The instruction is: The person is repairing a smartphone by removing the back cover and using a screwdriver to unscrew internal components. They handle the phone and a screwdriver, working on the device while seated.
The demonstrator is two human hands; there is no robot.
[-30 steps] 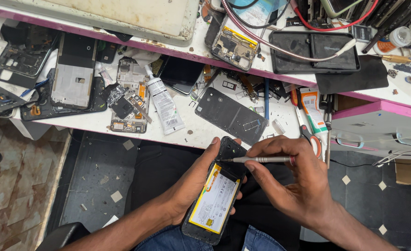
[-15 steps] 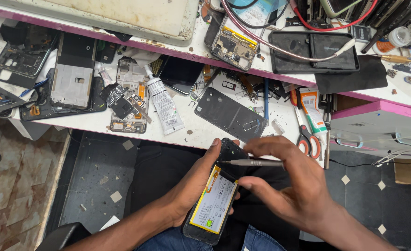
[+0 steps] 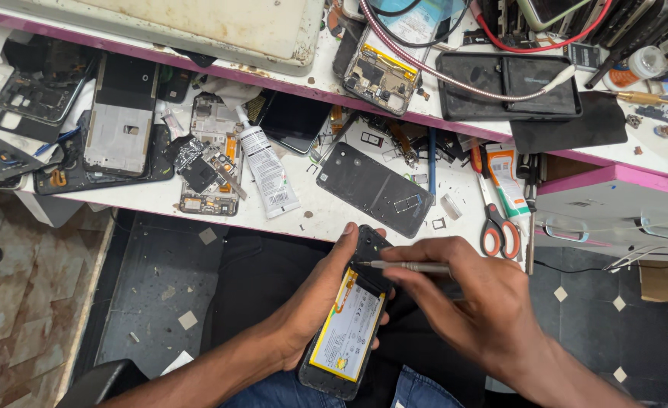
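My left hand point(image 3: 315, 317) is wrapped around an opened smartphone point(image 3: 349, 321), palm under its left edge, thumb lying up along the side toward the top. The phone is held over my lap, just below the front edge of the workbench point(image 3: 319, 215), tilted with its top end toward the bench. Its back cover is off: the white and yellow battery point(image 3: 347, 332) lies exposed in the lower body, and the dark upper section is uncovered.

My right hand point(image 3: 470, 302) is closed in a pinch on a slim metal screwdriver point(image 3: 406, 266), held nearly level, its tip resting on the phone's upper section near the top right corner. Whether the tip is seated in a screw I cannot tell; the point of contact is too small to read.

State of work, as judged: the phone is already opened, the battery is still in place, and the upper section is not yet lifted away. Screw work at the top appears to be under way, not finished.

On the bench beyond the phone lies a dark back cover point(image 3: 375, 189), with a white tube point(image 3: 268, 170) of adhesive or paste to its left and red-handled scissors point(image 3: 493, 223) to its right. Further left are stripped phone frames point(image 3: 119, 121) and loose circuit boards point(image 3: 209, 162). On the shelf above sit another opened phone point(image 3: 379, 75) and a black case point(image 3: 508, 83).
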